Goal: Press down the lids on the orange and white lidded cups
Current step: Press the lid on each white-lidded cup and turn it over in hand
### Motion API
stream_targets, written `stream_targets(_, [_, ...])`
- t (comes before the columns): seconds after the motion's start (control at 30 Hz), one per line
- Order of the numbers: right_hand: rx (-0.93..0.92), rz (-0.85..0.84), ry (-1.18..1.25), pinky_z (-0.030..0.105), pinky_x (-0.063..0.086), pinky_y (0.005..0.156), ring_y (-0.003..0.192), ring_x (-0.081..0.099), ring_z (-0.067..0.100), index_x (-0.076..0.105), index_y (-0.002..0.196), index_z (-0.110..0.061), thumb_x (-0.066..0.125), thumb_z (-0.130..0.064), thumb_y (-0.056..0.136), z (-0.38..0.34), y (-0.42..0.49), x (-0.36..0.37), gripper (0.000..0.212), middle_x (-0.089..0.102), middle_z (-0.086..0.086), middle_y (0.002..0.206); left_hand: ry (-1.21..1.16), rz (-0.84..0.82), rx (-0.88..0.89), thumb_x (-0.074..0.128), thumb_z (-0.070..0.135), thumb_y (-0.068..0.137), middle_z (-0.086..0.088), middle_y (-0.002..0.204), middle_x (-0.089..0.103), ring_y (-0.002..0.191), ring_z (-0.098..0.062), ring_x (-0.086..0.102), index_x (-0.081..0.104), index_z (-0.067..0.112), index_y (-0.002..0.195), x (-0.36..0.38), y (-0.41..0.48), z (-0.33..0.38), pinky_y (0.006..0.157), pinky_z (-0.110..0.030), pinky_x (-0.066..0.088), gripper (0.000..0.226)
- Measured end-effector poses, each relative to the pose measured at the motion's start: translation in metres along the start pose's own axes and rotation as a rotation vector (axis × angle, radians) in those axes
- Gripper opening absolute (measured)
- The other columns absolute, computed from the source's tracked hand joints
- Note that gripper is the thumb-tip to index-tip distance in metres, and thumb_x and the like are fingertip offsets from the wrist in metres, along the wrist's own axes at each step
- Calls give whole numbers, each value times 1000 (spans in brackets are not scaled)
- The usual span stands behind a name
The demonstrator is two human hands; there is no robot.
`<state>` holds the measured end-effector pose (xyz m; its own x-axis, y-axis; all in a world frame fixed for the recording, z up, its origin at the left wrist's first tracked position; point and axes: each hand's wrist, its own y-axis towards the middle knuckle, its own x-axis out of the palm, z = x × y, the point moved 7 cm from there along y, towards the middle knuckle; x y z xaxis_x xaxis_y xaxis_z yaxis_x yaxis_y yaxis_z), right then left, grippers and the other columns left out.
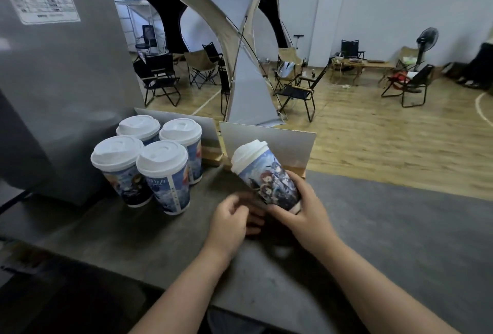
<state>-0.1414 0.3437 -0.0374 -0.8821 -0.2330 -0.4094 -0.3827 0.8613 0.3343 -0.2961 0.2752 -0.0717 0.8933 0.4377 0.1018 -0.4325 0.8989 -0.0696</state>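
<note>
My right hand (301, 208) grips a printed paper cup (269, 179) with a white lid (249, 153). The cup is lifted off the grey table (386, 227) and tilted, lid pointing up and to the left. My left hand (232, 216) is just left of the cup's base, fingers curled, blurred, holding nothing that I can see. Several more white-lidded printed cups (152, 163) stand upright in a tight cluster on the table to the left.
A large grey appliance (58, 88) stands at the left behind the cup cluster. Two grey boards on wooden stands (266, 141) line the table's far edge. Beyond are a tent, folding chairs and a wooden floor.
</note>
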Motion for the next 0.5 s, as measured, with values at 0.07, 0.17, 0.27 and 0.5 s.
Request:
stream_targets(0.07, [22, 13, 21, 12, 43, 96, 117, 59, 0, 52, 133, -34, 87, -29, 72, 8, -17, -28, 71, 63, -14, 127, -92, -33, -44, 40, 12, 103, -14, 88, 69, 61, -16, 67, 60, 8, 107, 5, -1, 3, 51, -30, 56, 21])
stream_targets(0.17, [60, 16, 62, 4, 44, 86, 107, 64, -6, 54, 127, -38, 84, -30, 68, 18, -44, -59, 66, 66, -26, 118, -150, -83, 15, 61, 49, 91, -6, 110, 63, 84, -19, 68, 54, 26, 114, 6, 1, 7, 57, -36, 60, 34])
stream_targets(0.27, [60, -43, 73, 8, 47, 87, 106, 67, 0, 56, 127, -31, 89, -16, 70, 24, -60, -64, 67, 67, -20, 119, -23, -212, 99, 70, 60, 68, 7, 119, 63, 96, -13, 70, 44, 35, 133, 17, -2, 7, 58, -31, 58, 75])
stream_targets(0.5, [79, -39, 210, 18, 55, 83, 102, 72, 10, 50, 133, -25, 88, -9, 70, 29, -60, -61, 75, 69, -14, 119, 54, -260, 237, 77, 49, 70, 5, 109, 73, 90, -14, 73, 57, 39, 123, 23, -8, 10, 53, -25, 53, 58])
